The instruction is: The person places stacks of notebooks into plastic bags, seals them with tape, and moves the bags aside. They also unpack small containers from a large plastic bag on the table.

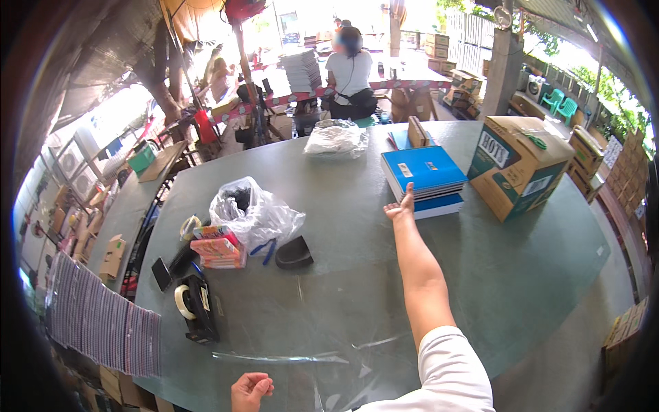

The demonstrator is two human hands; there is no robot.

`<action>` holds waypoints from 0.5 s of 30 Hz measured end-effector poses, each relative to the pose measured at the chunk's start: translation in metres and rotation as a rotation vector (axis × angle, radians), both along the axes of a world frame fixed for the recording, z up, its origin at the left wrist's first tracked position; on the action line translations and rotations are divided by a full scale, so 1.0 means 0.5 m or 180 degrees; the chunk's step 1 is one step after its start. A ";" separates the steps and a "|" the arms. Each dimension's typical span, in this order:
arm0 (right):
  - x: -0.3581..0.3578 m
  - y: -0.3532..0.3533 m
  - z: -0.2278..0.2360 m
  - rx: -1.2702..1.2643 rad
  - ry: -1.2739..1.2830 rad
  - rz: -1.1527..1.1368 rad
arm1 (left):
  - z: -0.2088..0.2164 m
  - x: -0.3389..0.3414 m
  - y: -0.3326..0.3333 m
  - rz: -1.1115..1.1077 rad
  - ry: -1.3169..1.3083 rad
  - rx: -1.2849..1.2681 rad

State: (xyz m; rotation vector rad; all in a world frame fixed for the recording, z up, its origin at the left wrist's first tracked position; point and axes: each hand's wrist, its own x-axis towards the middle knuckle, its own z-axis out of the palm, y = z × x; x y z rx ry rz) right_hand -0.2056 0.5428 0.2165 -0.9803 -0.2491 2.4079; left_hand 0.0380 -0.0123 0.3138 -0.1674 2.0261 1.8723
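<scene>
My right hand (401,206) reaches far out across the grey table (343,275), palm up, its fingertips touching the near left corner of a stack of blue notebooks (425,180). It holds nothing I can see. My left hand (250,390) rests at the near table edge with its fingers curled, empty, beside a sheet of clear plastic film (309,360) lying flat on the table.
A cardboard box (518,165) stands right of the notebooks. On the left lie a tape dispenser (194,305), a clear plastic bag (255,213), a colourful small stack (218,248), and a black object (294,253). A wrapped bundle (336,139) sits far back; a seated person (350,75) is beyond.
</scene>
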 end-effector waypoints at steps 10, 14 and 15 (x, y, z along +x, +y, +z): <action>-0.028 0.100 -0.009 -0.0480 -0.0930 -0.0766 | -0.040 -0.066 0.078 -0.0500 -0.0083 -0.0250; 0.099 -0.001 -0.001 0.0188 -0.1033 -0.0168 | -0.050 -0.075 0.084 -0.0491 0.0052 -0.0116; 0.165 -0.005 -0.038 0.0462 -0.0781 0.0110 | -0.052 -0.075 0.094 -0.0545 -0.0034 -0.0097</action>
